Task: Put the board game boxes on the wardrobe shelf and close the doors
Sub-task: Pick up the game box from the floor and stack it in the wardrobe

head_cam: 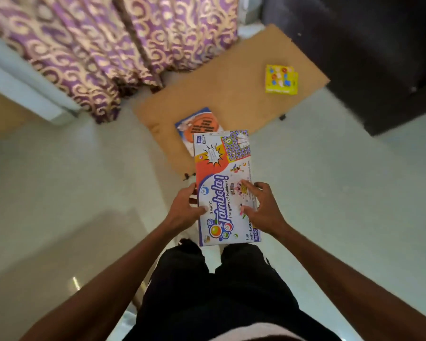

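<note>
3 game boxes are in view, and 1 of them, the Tambola box (225, 188), is lifted clear of the bench (234, 94) between my 2 hands. My left hand (186, 210) grips its left long edge, thumb on the lid and fingers curled round the side. My right hand (263, 207) holds the right long edge with its fingers spread on the lid. The box lies flat with its length pointing away from me, its near end above my black trousers (219, 291).

Just beyond its far end a blue and orange box (197, 123) lies on the bench's near left corner, partly hidden behind the box I hold. A yellow box (280, 80) sits well ahead and to the right of my right hand, close to the bench's far right edge and well apart from the other 2.

The bench is low and light brown, and it stands at a slant to me. A purple and gold curtain (103, 45) hangs ahead and left of my left hand, its hem reaching down beside the bench's left edge. A dark cabinet (379, 57) stands ahead and right of my right hand, its corner near the bench's right edge; I cannot tell whether it is the wardrobe. A pale piece of furniture (17, 89) juts in far to the left. Pale glossy floor (349, 193) lies open on either side of my hands.
</note>
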Demonstrator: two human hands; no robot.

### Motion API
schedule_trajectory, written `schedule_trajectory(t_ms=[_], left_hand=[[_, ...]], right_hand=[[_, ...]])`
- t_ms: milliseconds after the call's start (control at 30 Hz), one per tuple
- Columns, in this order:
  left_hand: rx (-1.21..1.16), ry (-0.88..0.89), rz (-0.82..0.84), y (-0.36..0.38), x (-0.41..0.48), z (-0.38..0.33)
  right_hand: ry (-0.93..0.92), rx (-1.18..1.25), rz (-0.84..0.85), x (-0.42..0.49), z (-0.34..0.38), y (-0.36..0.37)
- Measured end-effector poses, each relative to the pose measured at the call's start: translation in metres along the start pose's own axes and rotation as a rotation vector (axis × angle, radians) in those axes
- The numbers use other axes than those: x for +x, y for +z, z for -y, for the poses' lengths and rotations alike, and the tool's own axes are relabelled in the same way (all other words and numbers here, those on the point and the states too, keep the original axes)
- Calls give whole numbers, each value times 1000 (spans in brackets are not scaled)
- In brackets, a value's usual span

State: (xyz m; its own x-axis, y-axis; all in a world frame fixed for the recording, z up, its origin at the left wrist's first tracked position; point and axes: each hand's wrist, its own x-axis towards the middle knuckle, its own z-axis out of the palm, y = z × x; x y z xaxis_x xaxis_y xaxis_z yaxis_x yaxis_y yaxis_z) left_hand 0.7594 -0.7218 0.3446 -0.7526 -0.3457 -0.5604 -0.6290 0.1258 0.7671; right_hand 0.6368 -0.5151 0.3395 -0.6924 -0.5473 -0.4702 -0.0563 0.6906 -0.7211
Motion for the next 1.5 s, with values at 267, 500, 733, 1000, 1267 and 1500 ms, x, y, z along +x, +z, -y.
schedule_trajectory(t_ms=[267, 500, 733, 1000, 1267, 1500], left_hand=[[-224, -13, -323, -154, -67, 81], [-398, -85, -584, -290, -116, 163], [-545, -190, -852, -415, -127, 249], [-653, -311, -1099, -569, -171, 346], [-845, -414, -1392, -678, -272, 456], [-860, -493, -1516, -772, -391, 562]], right_hand=[[-237, -153, 212, 44, 150, 125], [-404, -290, 400, 85, 287, 262], [-555, -394, 602, 138, 420, 400], [-735, -534, 882, 172, 578, 588], [-936, -694, 1141, 121, 697, 808], [-982, -719, 1225, 26, 762, 992]])
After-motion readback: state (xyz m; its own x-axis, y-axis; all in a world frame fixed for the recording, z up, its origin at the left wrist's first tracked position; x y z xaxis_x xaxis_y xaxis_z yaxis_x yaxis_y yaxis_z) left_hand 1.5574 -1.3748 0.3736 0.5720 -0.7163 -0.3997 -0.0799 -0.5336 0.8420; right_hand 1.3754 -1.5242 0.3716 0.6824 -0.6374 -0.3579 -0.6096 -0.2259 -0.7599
